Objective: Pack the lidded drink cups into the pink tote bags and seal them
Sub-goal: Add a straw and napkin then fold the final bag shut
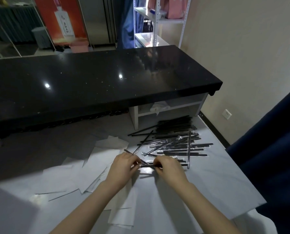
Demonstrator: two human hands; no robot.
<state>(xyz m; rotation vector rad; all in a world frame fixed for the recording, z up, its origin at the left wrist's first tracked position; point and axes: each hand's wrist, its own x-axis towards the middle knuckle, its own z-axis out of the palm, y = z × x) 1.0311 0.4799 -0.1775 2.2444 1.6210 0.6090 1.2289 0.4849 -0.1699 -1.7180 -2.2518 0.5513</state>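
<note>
Both hands meet over the white work surface (208, 183). My left hand (124, 166) and my right hand (167, 168) pinch the two ends of a few wrapped black straws (146, 163) held between them, just above the table. A loose pile of wrapped black straws (176, 142) lies right behind the hands. Pink tote bags (169, 7) stand on a white shelf far back. No drink cups are in view.
White paper sheets or napkins (83, 173) are scattered left of and below the hands. A long glossy black counter (90, 81) rises behind the table. A dark blue curtain (272, 149) hangs at the right edge.
</note>
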